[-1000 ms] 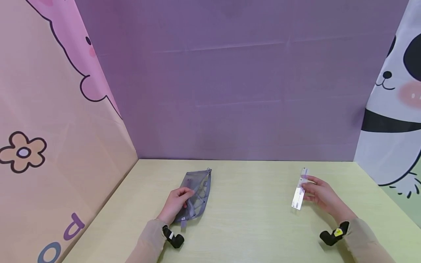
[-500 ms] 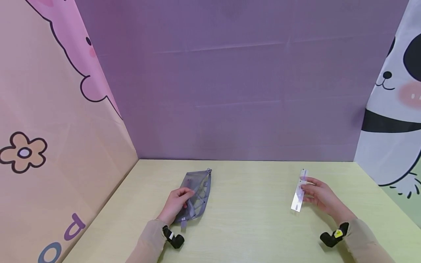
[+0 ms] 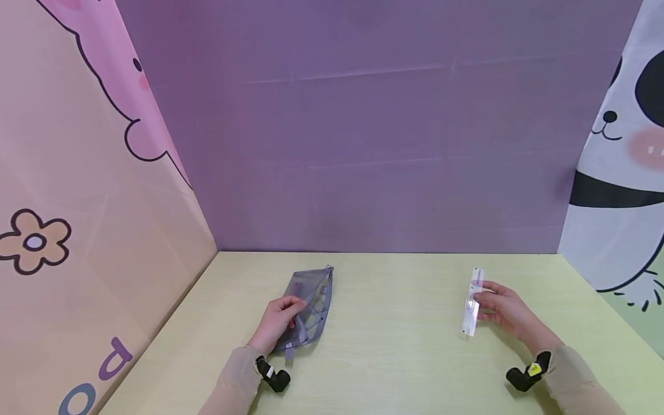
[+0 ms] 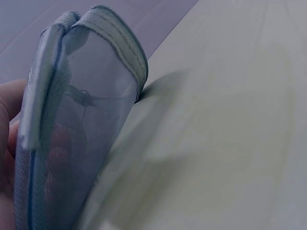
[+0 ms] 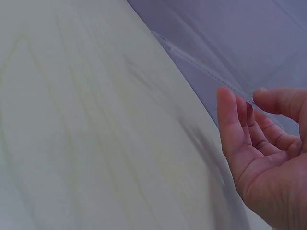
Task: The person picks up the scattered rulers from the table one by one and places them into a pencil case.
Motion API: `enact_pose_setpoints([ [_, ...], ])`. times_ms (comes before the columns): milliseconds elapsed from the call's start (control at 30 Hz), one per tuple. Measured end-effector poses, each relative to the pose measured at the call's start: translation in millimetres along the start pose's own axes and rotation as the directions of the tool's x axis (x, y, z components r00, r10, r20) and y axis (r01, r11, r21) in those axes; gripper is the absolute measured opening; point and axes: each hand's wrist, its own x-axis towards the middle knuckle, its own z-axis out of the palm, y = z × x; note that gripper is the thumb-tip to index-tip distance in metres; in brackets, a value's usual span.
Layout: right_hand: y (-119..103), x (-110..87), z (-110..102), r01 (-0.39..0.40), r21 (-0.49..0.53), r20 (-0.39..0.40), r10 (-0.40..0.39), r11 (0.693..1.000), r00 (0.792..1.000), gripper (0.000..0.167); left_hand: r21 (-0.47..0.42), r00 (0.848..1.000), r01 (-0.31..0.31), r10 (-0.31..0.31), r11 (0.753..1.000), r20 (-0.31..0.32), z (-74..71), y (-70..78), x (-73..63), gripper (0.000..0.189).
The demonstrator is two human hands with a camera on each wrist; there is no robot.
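On the left of the table in the head view, my left hand (image 3: 280, 319) pinches the side of a translucent grey-purple mesh zipper pouch (image 3: 316, 311). The left wrist view shows the pouch (image 4: 96, 81) gaping at its zipped edge, with fingers visible through the mesh. Over to the right, my right hand (image 3: 502, 305) pinches a clear plastic ruler (image 3: 470, 314) between thumb and fingers. It is held up at a slant, its long side toward the pouch. From the right wrist, the ruler (image 5: 201, 64) appears nearly edge-on, above its shadow on the table.
A pale wood-grain table (image 3: 394, 346) lies under both hands. Behind it stands a purple cloth wall (image 3: 353, 144). Printed cloth panels close off the sides, one with a flower (image 3: 35, 242), the other with a panda (image 3: 617, 230). Each wrist carries a small black camera.
The ruler has shifted slightly down and turned a little more upright in my right hand's fingers. My left hand and the pouch stay put.
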Motion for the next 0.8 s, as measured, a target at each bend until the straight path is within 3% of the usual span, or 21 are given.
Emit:
enact_pose_setpoints([
  [800,-1,2.1,13,0.003,-0.011,0.03,-0.003,1.0,1.0,0.02,-0.009,1.0,-0.018,0.018,1.0,0.01,0.4,-2.9,1.7,0.02],
])
